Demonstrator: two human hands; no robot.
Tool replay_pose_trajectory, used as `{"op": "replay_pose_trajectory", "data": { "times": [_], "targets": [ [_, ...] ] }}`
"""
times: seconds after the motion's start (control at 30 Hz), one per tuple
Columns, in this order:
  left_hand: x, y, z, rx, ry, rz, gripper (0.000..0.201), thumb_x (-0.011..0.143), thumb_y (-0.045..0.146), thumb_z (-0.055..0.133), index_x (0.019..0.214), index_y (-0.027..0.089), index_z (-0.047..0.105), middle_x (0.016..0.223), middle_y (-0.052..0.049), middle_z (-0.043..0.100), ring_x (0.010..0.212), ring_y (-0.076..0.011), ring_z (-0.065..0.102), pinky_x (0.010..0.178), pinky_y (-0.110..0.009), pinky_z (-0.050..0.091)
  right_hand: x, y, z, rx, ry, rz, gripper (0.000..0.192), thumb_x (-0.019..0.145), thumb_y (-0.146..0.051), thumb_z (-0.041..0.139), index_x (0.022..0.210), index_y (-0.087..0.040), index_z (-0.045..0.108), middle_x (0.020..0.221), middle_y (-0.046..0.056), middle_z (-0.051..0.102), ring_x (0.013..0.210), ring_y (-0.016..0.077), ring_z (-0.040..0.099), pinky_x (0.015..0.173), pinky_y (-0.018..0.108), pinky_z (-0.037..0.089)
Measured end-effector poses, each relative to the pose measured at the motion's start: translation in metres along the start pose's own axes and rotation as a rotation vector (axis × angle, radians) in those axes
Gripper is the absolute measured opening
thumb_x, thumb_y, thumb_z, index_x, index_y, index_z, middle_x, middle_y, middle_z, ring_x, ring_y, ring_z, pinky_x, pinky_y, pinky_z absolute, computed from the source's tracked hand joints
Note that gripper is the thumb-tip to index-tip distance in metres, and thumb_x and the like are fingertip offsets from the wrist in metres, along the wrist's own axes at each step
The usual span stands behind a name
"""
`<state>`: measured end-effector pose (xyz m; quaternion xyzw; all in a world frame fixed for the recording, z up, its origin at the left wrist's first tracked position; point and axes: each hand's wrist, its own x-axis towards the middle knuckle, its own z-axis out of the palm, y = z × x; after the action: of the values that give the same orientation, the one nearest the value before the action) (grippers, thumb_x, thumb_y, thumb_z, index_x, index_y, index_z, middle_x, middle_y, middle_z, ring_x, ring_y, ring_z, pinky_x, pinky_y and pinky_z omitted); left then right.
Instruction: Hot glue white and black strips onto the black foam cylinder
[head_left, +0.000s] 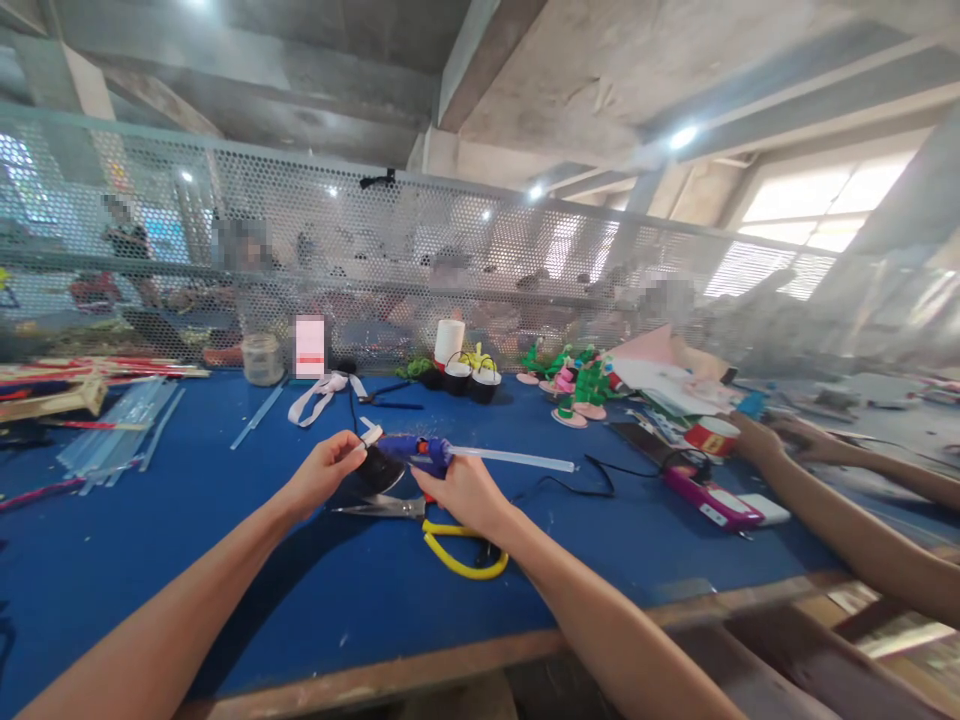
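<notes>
at frame centre the right hand (pixel 465 492) grips a glue gun (pixel 417 453), its long axis pointing left at the small black pot (pixel 377 468) pinched by the left hand (pixel 324 470).

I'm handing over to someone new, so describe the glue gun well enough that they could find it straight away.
Start at the blue table and follow the person's right hand near its middle. The glue gun is gripped there, nozzle toward a small black piece in the left hand. It is the blue tool with a clear glue stick jutting from its back, unlike the yellow-handled scissors lying below.
</notes>
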<state>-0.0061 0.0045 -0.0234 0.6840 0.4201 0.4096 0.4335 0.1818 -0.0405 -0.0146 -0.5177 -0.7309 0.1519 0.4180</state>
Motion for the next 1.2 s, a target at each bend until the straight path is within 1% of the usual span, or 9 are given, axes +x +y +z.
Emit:
{"op": "replay_pose_trajectory", "data": {
  "times": [0.2,0.37,0.5,0.67,0.83,0.97,1.03,1.1,1.2],
  "targets": [
    [0.0001,-0.0016,-0.0013,0.016,-0.007,0.004,0.021,0.068,0.036,0.053,0.066,0.016,0.048,0.059,0.005,0.047,0.058,-0.0100,0.041,0.058,-0.023,0.031,0.0022,0.0035,0.0004,-0.052,0.028,-0.009,0.014,0.069,-0.024,0.049,0.061,-0.015,0.057,0.049,-0.001,0.054,0.052,0.0126,0.051,0.049,0.021,0.039],
    [0.0002,-0.0005,-0.0010,0.015,-0.002,-0.001,0.020,0.067,0.035,0.054,0.064,0.016,0.048,0.058,0.005,0.047,0.057,-0.0101,0.040,0.057,-0.022,0.031,0.0015,0.0036,0.0011,-0.054,0.019,-0.033,0.014,0.069,-0.025,0.049,0.068,-0.015,0.058,0.056,0.001,0.058,0.054,0.0133,0.052,0.051,0.021,0.040],
    [0.0000,0.0011,-0.0009,0.019,-0.008,0.005,0.020,0.066,0.034,0.054,0.063,0.016,0.048,0.058,0.005,0.047,0.058,-0.0101,0.041,0.058,-0.022,0.031,0.0025,0.0039,0.0011,-0.090,0.037,-0.026,0.014,0.069,-0.024,0.049,0.070,-0.014,0.059,0.059,0.002,0.060,0.056,0.0143,0.053,0.054,0.023,0.041],
    [-0.0001,0.0018,-0.0011,0.027,-0.020,-0.010,0.021,0.066,0.036,0.053,0.064,0.016,0.048,0.058,0.005,0.047,0.057,-0.0101,0.040,0.057,-0.022,0.031,0.0029,0.0036,-0.0004,-0.054,0.008,-0.036,0.014,0.070,-0.024,0.048,0.065,-0.015,0.058,0.056,0.001,0.058,0.053,0.0133,0.053,0.050,0.021,0.039],
    [0.0003,0.0009,-0.0019,0.018,-0.025,0.013,0.022,0.066,0.037,0.054,0.063,0.016,0.047,0.058,0.005,0.047,0.058,-0.0104,0.042,0.059,-0.022,0.032,0.0023,0.0037,-0.0010,-0.058,0.026,-0.037,0.013,0.069,-0.023,0.050,0.068,-0.014,0.059,0.058,0.002,0.059,0.055,0.0133,0.052,0.054,0.022,0.040],
    [0.0006,0.0005,-0.0030,0.035,-0.034,0.006,0.021,0.067,0.037,0.054,0.064,0.017,0.048,0.059,0.004,0.050,0.059,-0.0117,0.044,0.059,-0.023,0.034,0.0015,0.0040,-0.0014,-0.020,-0.018,0.001,0.016,0.070,-0.025,0.048,0.065,-0.014,0.059,0.049,-0.001,0.054,0.049,0.0122,0.049,0.048,0.021,0.039],
    [0.0007,0.0013,-0.0037,0.015,-0.052,0.015,0.021,0.068,0.038,0.055,0.064,0.018,0.048,0.063,0.002,0.054,0.066,-0.0141,0.049,0.064,-0.024,0.036,0.0030,0.0050,-0.0037,-0.019,-0.012,0.005,0.016,0.069,-0.025,0.048,0.065,-0.014,0.059,0.047,-0.001,0.053,0.049,0.0122,0.049,0.048,0.021,0.039],
    [0.0008,0.0028,-0.0045,-0.022,-0.078,0.028,0.023,0.067,0.039,0.056,0.061,0.018,0.047,0.073,-0.001,0.060,0.082,-0.0185,0.052,0.073,-0.026,0.037,0.0050,0.0061,-0.0065,-0.031,0.012,0.001,0.015,0.068,-0.026,0.049,0.063,-0.015,0.058,0.048,-0.001,0.052,0.050,0.0124,0.049,0.049,0.021,0.039],
    [0.0007,0.0051,-0.0057,-0.055,-0.110,0.024,0.026,0.065,0.041,0.058,0.058,0.019,0.045,0.089,-0.005,0.063,0.107,-0.0228,0.046,0.085,-0.029,0.034,0.0059,0.0062,-0.0084,-0.020,0.006,0.018,0.016,0.067,-0.027,0.050,0.057,-0.016,0.055,0.042,-0.003,0.048,0.046,0.0116,0.047,0.045,0.020,0.038]
  ]
}}
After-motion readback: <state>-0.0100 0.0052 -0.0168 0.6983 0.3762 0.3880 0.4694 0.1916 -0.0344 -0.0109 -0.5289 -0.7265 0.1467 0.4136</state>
